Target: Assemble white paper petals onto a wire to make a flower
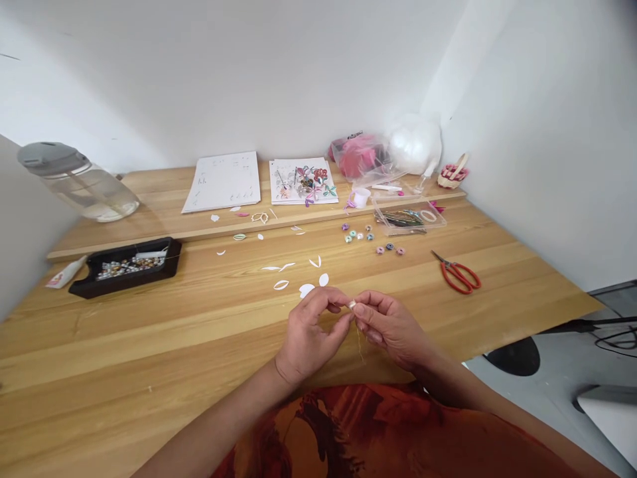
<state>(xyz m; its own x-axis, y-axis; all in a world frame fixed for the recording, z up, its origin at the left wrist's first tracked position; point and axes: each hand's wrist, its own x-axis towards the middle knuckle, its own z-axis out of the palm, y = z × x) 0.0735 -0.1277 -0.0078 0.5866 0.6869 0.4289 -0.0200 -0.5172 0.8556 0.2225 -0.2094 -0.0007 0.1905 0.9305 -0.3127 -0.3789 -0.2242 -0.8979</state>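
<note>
Pinching a tiny pale piece (352, 305), the right hand (393, 325) has its thumb and forefinger clamped on it, to the left of the red-handled scissors (446, 265) and nearer the body. The left hand (311, 335) curls its thumb and forefinger in to meet the piece from the other side; whether they grip it, I cannot tell. A fine yellowish thread (359, 345) dangles in a loose wiggle below the fingertips, which cover much of the piece and blur its shape.

The wooden table (149, 345) is smooth, with long streaky grain. Left of the scissors, flat white cut-outs (307, 289) form ovals and slim leaves, the closest partly hidden by the left hand. Slightly left of the scissors and farther back lie small coloured rings (380, 250), then a clear plastic box (438, 222) of slender items. Beyond the scissors, by the wall, stand a woven basket (452, 176) and a filmy bag of white fluff (413, 146). Far to the scissors' left are a black tray (172, 259) of glossy round beads (129, 265), a white tube (66, 272) and, farther back, a see-through bottle (102, 192) with a grey lid.
</note>
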